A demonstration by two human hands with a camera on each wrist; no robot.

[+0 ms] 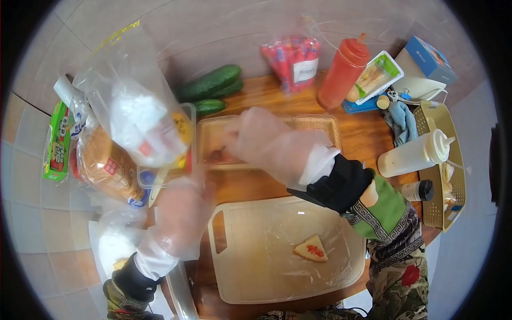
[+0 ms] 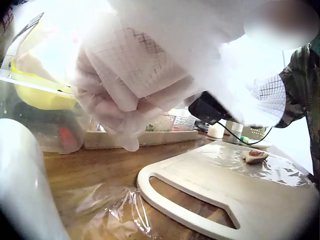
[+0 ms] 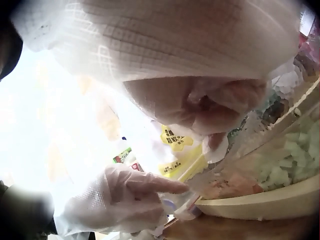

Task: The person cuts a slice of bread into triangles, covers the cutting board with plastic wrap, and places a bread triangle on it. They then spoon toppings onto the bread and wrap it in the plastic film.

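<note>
- While the right hand [image 1: 266, 136] hangs over the left end of the long beige tray [image 3: 260, 206], its fingers are bent downward close together; whether they pinch anything, I cannot tell.
- The left hand [image 1: 184, 213], blurred in the head view, is near the tray's corner; the right wrist view shows its index finger stretched out and nothing visibly gripped.
- Both hands wear thin, crinkled, see-through gloves, embossed with a fine grid.
- The tray holds soft-looking pinkish pieces [image 3: 232, 185] under the right hand and pale green chopped pieces [image 3: 290, 167] beside them.
- On the smooth, cream cutting board [image 1: 240, 288], a bread triangle [image 1: 304, 253] with red bits on top lies on shiny, wrinkled film [image 1: 341, 256].
- Behind the tray, glossy dark green cucumbers [image 1: 208, 88] rest on the grained wooden worktop [image 1: 234, 186].
</note>
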